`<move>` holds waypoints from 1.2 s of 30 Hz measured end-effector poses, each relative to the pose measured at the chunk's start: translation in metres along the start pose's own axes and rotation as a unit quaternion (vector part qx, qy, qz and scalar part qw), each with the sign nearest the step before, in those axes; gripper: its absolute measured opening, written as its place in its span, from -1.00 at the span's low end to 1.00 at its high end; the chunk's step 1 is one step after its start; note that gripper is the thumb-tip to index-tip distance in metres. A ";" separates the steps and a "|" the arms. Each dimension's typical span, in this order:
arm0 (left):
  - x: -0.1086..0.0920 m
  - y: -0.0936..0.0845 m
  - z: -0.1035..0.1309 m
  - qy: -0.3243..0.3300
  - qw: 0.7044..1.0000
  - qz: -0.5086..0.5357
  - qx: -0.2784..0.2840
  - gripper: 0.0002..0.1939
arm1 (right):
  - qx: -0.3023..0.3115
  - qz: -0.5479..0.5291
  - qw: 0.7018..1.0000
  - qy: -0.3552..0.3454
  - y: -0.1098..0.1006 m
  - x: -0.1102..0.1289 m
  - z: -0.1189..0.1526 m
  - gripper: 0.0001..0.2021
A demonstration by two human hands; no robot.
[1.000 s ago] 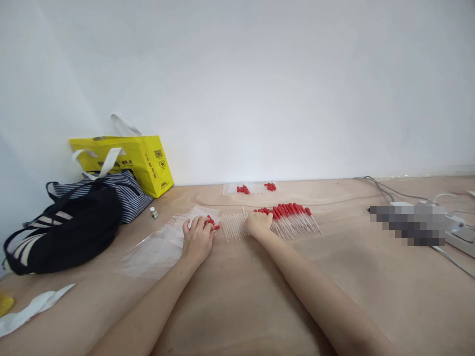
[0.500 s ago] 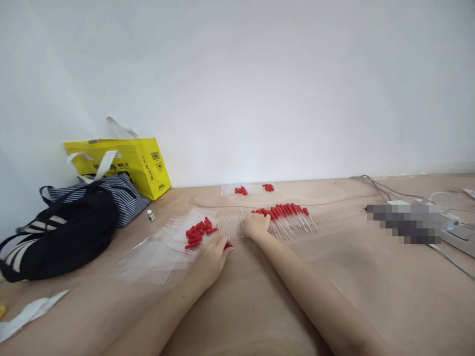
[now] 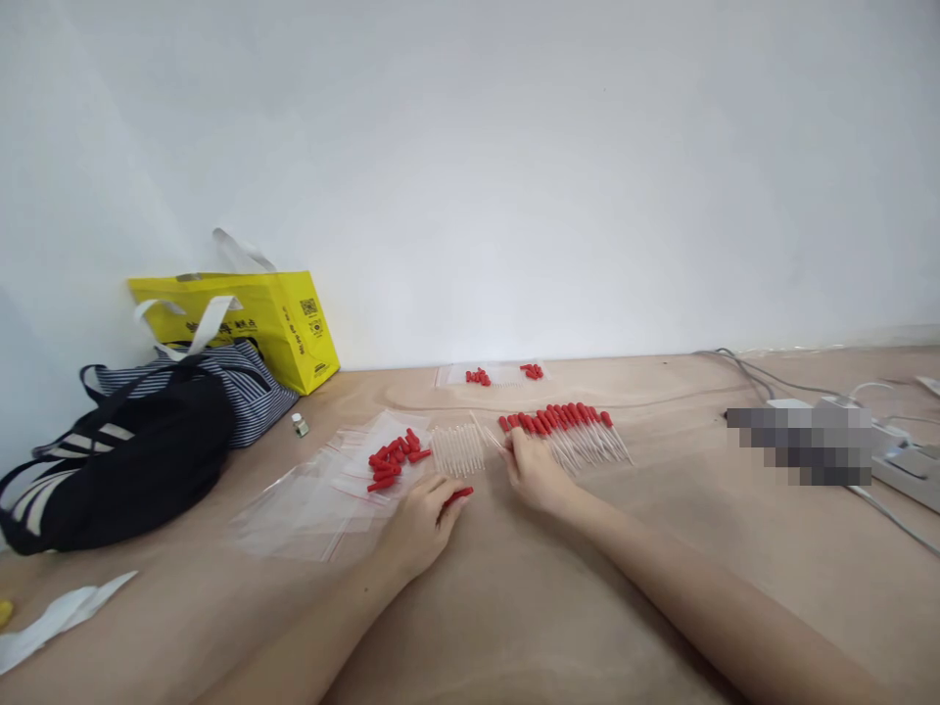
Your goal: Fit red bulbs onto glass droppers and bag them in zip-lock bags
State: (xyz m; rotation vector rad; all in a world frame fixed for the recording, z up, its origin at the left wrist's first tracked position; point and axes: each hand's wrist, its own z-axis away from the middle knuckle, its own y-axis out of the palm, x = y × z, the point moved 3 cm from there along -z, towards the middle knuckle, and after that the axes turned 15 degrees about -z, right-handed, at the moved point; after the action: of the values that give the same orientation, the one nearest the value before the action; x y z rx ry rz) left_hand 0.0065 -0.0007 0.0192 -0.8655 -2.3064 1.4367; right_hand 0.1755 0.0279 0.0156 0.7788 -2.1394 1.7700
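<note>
Between the fingertips of my left hand (image 3: 428, 514) is a red rubber bulb (image 3: 459, 495). My right hand (image 3: 535, 470) pinches a thin clear tube (image 3: 490, 431), just right of a row of clear tubes (image 3: 456, 450) lying side by side. Beyond and to the right of that hand, tubes with red bulbs on their far ends (image 3: 580, 431) lie in a slanted row. Loose red bulbs (image 3: 389, 462) are piled on clear plastic bags (image 3: 315, 499) left of the bare tubes.
Near the wall lies a bag with red bulbs (image 3: 505, 374). A small bottle (image 3: 301, 425), a yellow bag (image 3: 312, 338) and a black bag (image 3: 147, 455) are at the left. White tissue (image 3: 63, 622) lies front left, a power strip (image 3: 911, 465) with cables at the right.
My right hand has moved right and slightly toward me, with a clear tube now visible in its fingers. The red bulb in my left hand shows more clearly.
</note>
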 end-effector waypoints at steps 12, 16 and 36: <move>-0.022 0.005 0.002 0.029 0.999 0.006 -0.030 -0.88 | 0.011 -0.118 0.963 -0.240 -0.006 -0.013 0.070 -0.76; -0.024 0.005 0.003 0.021 0.999 0.013 -0.037 -0.84 | 0.009 -0.131 0.960 -0.247 -0.005 -0.006 0.071 -0.78; -0.031 0.004 0.007 0.041 0.998 0.053 -0.002 -0.78 | -0.126 -0.013 0.895 -0.428 -0.014 0.000 0.074 -0.71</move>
State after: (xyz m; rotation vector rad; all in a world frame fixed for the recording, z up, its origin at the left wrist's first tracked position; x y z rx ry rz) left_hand 0.0281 -0.0234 0.0145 -1.0435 -2.2350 1.4103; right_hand 0.1932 -0.0446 0.0105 1.7278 -2.7567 1.1754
